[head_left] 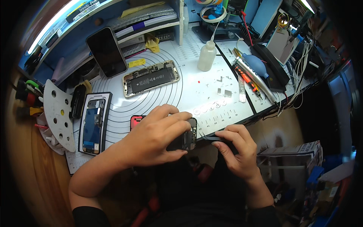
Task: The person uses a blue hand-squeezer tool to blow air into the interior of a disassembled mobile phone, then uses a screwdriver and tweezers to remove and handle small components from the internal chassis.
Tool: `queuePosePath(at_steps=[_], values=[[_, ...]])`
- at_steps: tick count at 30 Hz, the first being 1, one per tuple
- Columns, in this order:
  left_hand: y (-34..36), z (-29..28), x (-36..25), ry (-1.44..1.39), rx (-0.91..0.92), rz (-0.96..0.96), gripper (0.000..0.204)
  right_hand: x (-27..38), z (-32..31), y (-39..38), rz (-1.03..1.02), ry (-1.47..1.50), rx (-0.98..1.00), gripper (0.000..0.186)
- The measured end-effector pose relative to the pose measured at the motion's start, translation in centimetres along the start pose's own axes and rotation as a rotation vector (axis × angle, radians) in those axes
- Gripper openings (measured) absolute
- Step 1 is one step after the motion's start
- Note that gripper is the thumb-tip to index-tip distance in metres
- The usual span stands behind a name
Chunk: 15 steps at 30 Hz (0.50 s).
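Near the front edge of the mat, my left hand [160, 132] grips an opened phone [192, 133], fingers on top and thumb along its near side. Small parts show at the phone's right end; my hand hides its middle. A red phone edge [136, 121] shows at the left of that hand; whether it belongs to the same phone I cannot tell. My right hand [238, 151] pinches dark tweezers [210, 137]. Their tips point left, close to the phone's right end; whether they touch it I cannot tell.
Behind lies an opened gold-edged phone [151, 78], with a dark phone [106, 52] leaning behind it. A screen assembly [93, 125] sits in a box at left. Rightward are a squeeze bottle [207, 58], metal pieces [224, 92], screwdrivers [247, 80] and a blue air blower [255, 65].
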<state>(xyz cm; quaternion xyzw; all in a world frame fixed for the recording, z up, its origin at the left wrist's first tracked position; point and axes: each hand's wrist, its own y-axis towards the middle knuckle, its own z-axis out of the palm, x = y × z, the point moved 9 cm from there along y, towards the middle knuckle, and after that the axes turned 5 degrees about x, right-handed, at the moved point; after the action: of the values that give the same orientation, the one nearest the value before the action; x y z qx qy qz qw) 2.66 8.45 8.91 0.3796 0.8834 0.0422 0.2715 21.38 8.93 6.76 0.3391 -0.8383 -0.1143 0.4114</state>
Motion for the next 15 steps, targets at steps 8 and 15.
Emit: queuePosePath(at_steps=[8, 15], values=[[0.1, 0.18, 0.15, -0.004, 0.021, -0.016, 0.052, 0.05, 0.47, -0.31, 0.053, 0.036, 0.002, 0.024], [-0.11, 0.09, 0.3, -0.016, 0.016, -0.033, 0.052, 0.34, 0.44, -0.21, 0.02, 0.027, -0.024, 0.025]])
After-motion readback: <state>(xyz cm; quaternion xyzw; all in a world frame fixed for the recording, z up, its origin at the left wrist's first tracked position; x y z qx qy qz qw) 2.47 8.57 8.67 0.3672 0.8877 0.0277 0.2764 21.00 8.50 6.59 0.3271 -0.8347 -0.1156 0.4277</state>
